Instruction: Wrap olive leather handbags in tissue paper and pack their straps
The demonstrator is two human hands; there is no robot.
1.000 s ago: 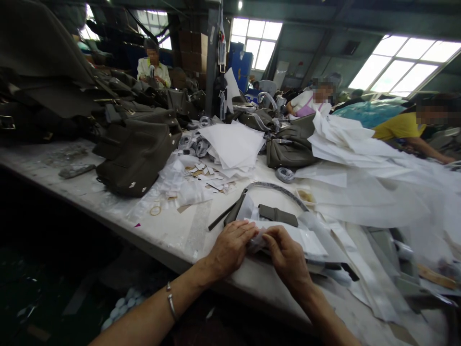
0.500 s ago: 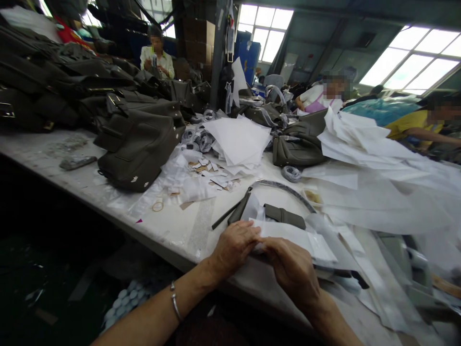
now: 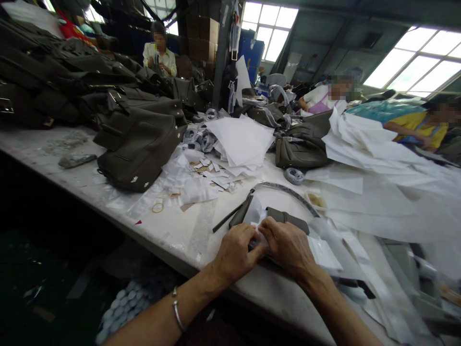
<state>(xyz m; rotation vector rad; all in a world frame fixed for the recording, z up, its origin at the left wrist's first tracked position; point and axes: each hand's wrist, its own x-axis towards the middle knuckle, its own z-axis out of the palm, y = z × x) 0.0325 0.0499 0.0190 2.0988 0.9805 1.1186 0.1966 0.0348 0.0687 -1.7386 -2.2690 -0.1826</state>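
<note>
Centrally, at the near edge of the bench (image 3: pixel 173 231), the left hand (image 3: pixel 237 252) and the right hand (image 3: pixel 290 245) meet over a piece of translucent film (image 3: pixel 253 244). Each grip is narrow, with the fingertips pinched on the film and partly hiding it. The film is at the near side of a small dark bag (image 3: pixel 242 213), which rests on the bench with its wrapped handle (image 3: pixel 298 196) arched toward the far side. A dark folded piece (image 3: pixel 293 221) sits just beyond the right hand. A bracelet (image 3: pixel 176 311) encircles the left wrist. Farther left, a larger dark bag (image 3: pixel 140 149) lies on the bench; beyond the handle are a wrapped coil (image 3: pixel 294 176) and, left of it, a stack of white sheets (image 3: pixel 240 137).
</note>
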